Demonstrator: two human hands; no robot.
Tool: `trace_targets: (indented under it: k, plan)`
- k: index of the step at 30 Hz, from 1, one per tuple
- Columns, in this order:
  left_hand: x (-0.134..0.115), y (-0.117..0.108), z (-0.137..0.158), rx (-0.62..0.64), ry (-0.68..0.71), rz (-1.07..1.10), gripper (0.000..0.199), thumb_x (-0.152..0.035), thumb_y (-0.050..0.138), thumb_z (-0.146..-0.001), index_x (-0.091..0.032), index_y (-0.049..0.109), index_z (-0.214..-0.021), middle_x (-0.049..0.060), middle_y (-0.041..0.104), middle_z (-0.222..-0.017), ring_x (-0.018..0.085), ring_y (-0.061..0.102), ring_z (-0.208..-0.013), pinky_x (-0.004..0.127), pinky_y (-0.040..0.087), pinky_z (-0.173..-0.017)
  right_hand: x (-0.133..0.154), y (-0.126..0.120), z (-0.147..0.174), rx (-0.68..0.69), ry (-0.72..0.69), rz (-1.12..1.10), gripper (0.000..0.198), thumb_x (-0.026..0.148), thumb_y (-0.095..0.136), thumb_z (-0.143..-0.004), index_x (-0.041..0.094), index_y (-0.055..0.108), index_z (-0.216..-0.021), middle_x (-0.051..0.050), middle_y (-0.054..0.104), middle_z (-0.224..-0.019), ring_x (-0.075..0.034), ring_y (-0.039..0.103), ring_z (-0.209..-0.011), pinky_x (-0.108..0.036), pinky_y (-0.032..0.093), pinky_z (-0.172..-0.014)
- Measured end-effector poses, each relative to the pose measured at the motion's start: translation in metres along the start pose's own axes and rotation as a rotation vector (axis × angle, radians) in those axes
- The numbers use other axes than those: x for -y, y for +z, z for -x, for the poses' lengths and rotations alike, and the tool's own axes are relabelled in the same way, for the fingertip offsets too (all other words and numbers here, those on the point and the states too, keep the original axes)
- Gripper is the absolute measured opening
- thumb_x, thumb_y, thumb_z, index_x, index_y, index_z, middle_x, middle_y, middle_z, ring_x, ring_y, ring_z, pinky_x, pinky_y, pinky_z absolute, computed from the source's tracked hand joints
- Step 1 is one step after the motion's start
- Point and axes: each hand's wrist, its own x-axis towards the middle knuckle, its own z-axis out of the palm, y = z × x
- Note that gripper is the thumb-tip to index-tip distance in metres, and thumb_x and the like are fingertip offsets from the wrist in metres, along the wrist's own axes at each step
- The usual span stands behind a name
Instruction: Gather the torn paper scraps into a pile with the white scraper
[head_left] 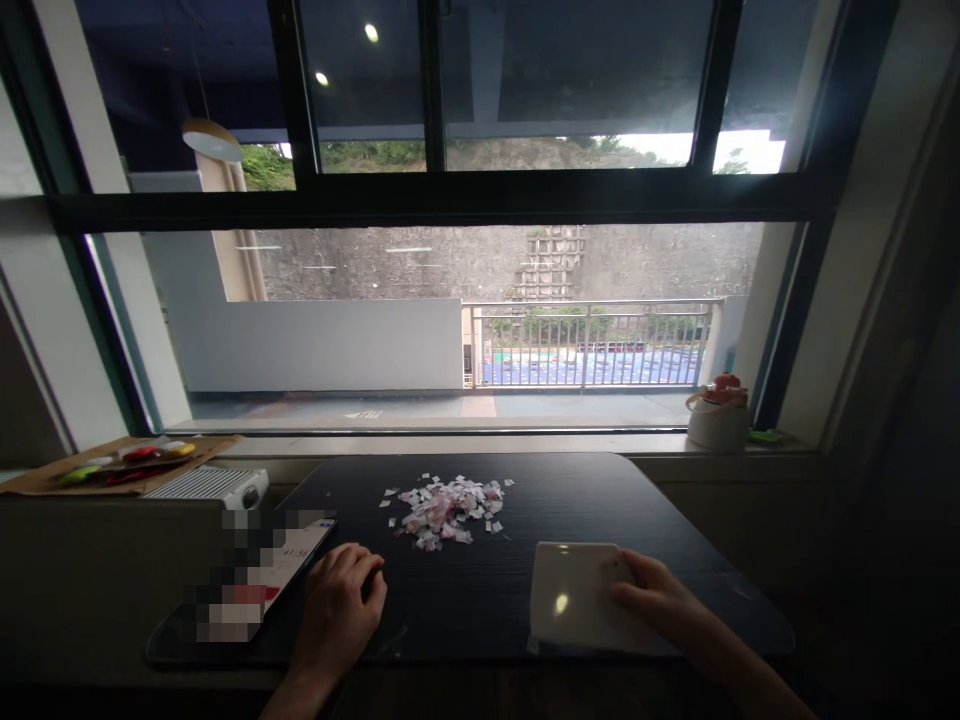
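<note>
A loose heap of small white and pinkish paper-like pieces (450,508) lies on the dark table, several of them scattered around its edges. My left hand (345,600) rests on the tabletop in front of the heap, fingers curled in; nothing shows in it. On the right, my right hand (651,598) grips the right side of a flat white rectangular case (574,592), thumb on top and the other fingers at the far side. The case is near the table's front edge, apart from the heap. Whether it is hollow underneath is hidden.
Left of my left hand lies a partly blurred-out phone-like screen (296,555). The black table (570,490) reaches toward the windowsill (480,443). A white jug with an orange top (718,418) stands right on the sill. A brown board with colourful items (97,475) is at left.
</note>
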Motion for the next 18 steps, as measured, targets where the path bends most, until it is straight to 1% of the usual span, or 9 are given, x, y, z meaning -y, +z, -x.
trace_targets:
  k: [4, 6, 7, 9, 10, 12, 14, 16, 18]
  plan:
    - [-0.002, 0.000, 0.000, 0.003, 0.004, -0.001, 0.016, -0.023, 0.050, -0.076, -0.020, 0.066, -0.076, 0.005, 0.065, -0.082, 0.025, 0.059, -0.091, 0.042, 0.045, -0.083, 0.003, 0.041, -0.012, 0.018, -0.050, -0.019, 0.025, 0.023, 0.060, -0.058, 0.013, 0.067, -0.081, -0.005, 0.070, -0.072, -0.023, 0.064, -0.069, -0.031, 0.048, -0.061]
    - [-0.003, 0.000, 0.000, -0.002, -0.003, 0.000, 0.016, -0.021, 0.050, -0.076, -0.020, 0.065, -0.076, 0.005, 0.065, -0.081, 0.025, 0.058, -0.091, 0.042, 0.045, -0.083, 0.008, 0.049, -0.015, 0.014, -0.063, -0.030, 0.029, 0.026, 0.062, -0.059, 0.013, 0.067, -0.084, -0.005, 0.070, -0.073, -0.023, 0.064, -0.070, -0.032, 0.048, -0.062]
    - [-0.004, 0.000, 0.000, -0.006, -0.007, 0.001, 0.016, -0.021, 0.050, -0.076, -0.020, 0.065, -0.076, 0.005, 0.065, -0.081, 0.025, 0.058, -0.091, 0.042, 0.045, -0.083, 0.010, 0.047, -0.014, 0.002, -0.065, -0.033, 0.032, 0.028, 0.063, -0.059, 0.013, 0.066, -0.087, -0.005, 0.070, -0.073, -0.024, 0.064, -0.070, -0.032, 0.049, -0.063]
    - [-0.004, 0.000, 0.000, -0.014, -0.013, 0.003, 0.016, -0.020, 0.050, -0.076, -0.019, 0.065, -0.077, 0.005, 0.065, -0.082, 0.026, 0.058, -0.092, 0.043, 0.044, -0.084, 0.013, 0.031, -0.010, -0.043, -0.039, -0.030, 0.038, 0.032, 0.064, -0.060, 0.015, 0.066, -0.094, -0.005, 0.070, -0.076, -0.024, 0.064, -0.072, -0.032, 0.049, -0.062]
    - [-0.005, 0.000, 0.000, -0.017, -0.016, 0.006, 0.015, -0.020, 0.050, -0.075, -0.019, 0.065, -0.077, 0.005, 0.065, -0.082, 0.026, 0.058, -0.093, 0.044, 0.044, -0.084, 0.014, 0.020, -0.006, -0.055, -0.027, -0.012, 0.037, 0.033, 0.065, -0.059, 0.015, 0.067, -0.092, -0.004, 0.070, -0.073, -0.023, 0.064, -0.070, -0.031, 0.048, -0.061]
    - [-0.006, 0.000, 0.000, -0.016, -0.022, 0.015, 0.015, -0.020, 0.050, -0.075, -0.019, 0.065, -0.077, 0.005, 0.065, -0.083, 0.026, 0.057, -0.094, 0.045, 0.043, -0.085, 0.013, 0.000, 0.002, -0.031, 0.030, 0.009, 0.034, 0.034, 0.065, -0.058, 0.016, 0.068, -0.086, -0.004, 0.069, -0.069, -0.023, 0.064, -0.067, -0.030, 0.048, -0.059]
    - [-0.006, 0.000, 0.000, -0.016, -0.030, 0.026, 0.014, -0.020, 0.051, -0.074, -0.019, 0.065, -0.077, 0.005, 0.065, -0.082, 0.026, 0.057, -0.094, 0.045, 0.043, -0.085, 0.011, -0.010, 0.007, -0.008, 0.066, 0.022, 0.032, 0.034, 0.065, -0.057, 0.015, 0.068, -0.083, -0.004, 0.069, -0.069, -0.023, 0.065, -0.066, -0.030, 0.048, -0.059]
    - [-0.006, 0.000, 0.000, -0.019, -0.033, 0.035, 0.014, -0.019, 0.051, -0.074, -0.020, 0.065, -0.076, 0.005, 0.065, -0.081, 0.026, 0.057, -0.093, 0.044, 0.043, -0.085, 0.008, -0.005, 0.007, 0.008, 0.073, 0.036, 0.031, 0.034, 0.063, -0.058, 0.015, 0.068, -0.083, -0.004, 0.070, -0.068, -0.023, 0.065, -0.067, -0.031, 0.048, -0.060]
    - [-0.007, 0.000, 0.000, -0.023, -0.032, 0.035, 0.014, -0.018, 0.051, -0.074, -0.020, 0.065, -0.075, 0.005, 0.064, -0.080, 0.025, 0.057, -0.092, 0.043, 0.043, -0.084, 0.003, 0.012, 0.000, 0.024, 0.052, 0.042, 0.030, 0.034, 0.063, -0.058, 0.015, 0.067, -0.081, -0.004, 0.069, -0.068, -0.023, 0.064, -0.067, -0.031, 0.047, -0.060]
